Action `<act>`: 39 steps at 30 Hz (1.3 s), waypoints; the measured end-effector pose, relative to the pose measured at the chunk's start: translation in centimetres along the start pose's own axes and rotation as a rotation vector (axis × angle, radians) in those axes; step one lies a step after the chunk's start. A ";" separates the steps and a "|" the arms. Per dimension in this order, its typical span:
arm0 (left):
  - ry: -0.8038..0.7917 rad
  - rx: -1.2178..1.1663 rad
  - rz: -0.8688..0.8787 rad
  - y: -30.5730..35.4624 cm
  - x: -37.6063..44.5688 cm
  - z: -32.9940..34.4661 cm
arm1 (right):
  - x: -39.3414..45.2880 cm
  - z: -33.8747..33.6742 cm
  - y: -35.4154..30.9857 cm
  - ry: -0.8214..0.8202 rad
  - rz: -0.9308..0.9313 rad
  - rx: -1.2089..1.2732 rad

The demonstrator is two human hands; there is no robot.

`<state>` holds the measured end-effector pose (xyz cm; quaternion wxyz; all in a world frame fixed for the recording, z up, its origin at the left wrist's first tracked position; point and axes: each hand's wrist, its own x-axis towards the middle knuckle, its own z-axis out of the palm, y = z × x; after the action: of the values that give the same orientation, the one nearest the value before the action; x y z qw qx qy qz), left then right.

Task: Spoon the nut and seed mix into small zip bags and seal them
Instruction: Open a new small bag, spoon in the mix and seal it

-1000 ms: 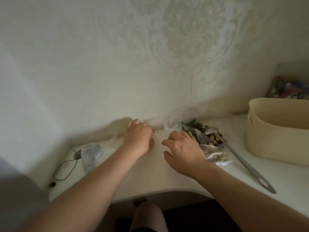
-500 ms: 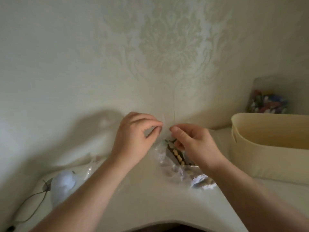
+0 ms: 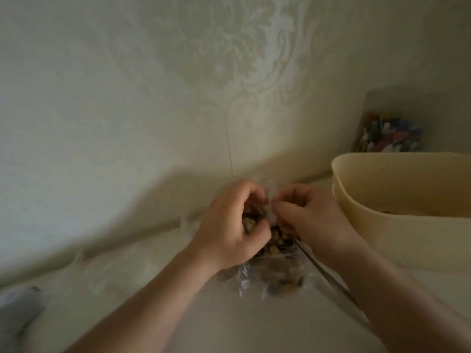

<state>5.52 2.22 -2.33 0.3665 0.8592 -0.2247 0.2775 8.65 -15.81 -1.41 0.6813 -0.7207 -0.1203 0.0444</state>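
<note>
A clear plastic bag of nut and seed mix [image 3: 276, 273] lies on the white table [image 3: 229, 322] near the wall. Between my hands, a small clear zip bag [image 3: 270, 208] is held up above it. My left hand [image 3: 232, 230] pinches its left edge with curled fingers, and my right hand [image 3: 311, 220] pinches its right edge. A metal spoon [image 3: 328, 273] lies beside the big bag, its handle running toward the lower right under my right forearm. The spoon's bowl is hidden behind my hands.
A cream plastic tub [image 3: 402, 212] stands at the right, close to my right hand. Behind it a clear container of colourful pieces [image 3: 387, 135] leans at the wall. More clear bags [image 3: 107, 271] lie at the left, and a pale blurred object [image 3: 15, 301] sits at the far left edge.
Both hands went from resting on the table to lifting a small bag. They now hold it lower and closer together over the mix bag. The view has shifted left and up.
</note>
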 end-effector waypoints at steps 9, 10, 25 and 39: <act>0.134 -0.137 -0.307 0.3 -1.3 1.4 | -1.4 0.7 0.5 0.030 -0.129 -0.305; 0.162 -0.120 -0.302 0.4 -1.4 1.4 | -1.4 0.7 0.7 0.065 -0.152 -0.333; 0.138 -0.243 -0.254 1.2 -2.4 1.0 | -2.0 0.5 1.5 -0.013 -0.402 -0.410; -0.008 0.264 0.116 0.3 -2.2 -1.1 | -2.2 0.5 0.9 0.077 -0.228 -0.287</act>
<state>3.35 3.24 -2.94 0.2329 0.8865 -0.2373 0.3219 6.55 -15.91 -2.52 0.5762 -0.7933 -0.1803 -0.0784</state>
